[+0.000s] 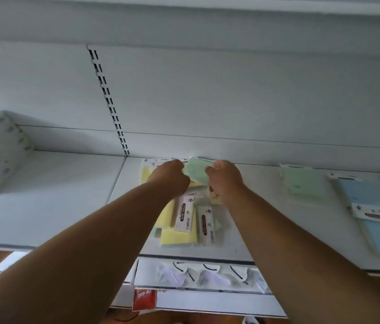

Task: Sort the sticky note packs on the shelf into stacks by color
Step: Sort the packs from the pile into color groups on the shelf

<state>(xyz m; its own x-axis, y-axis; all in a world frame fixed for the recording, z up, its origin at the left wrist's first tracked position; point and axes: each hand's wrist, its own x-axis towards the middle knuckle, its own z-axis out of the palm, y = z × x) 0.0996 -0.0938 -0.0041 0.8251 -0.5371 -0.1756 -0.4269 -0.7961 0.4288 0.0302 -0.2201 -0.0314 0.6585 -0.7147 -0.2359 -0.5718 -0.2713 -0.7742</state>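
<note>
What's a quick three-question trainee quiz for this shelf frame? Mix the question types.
1. True or false: both hands hold the green pack.
2. Which colour is the pack lying nearest the right edge of the shelf? A) pink B) blue C) orange
3. Fill in: under the arms lies a mixed pile, mostly ___ packs.

Key: 1 true: left hand and right hand both grip it. 2 B: blue pack. 3 yellow.
</note>
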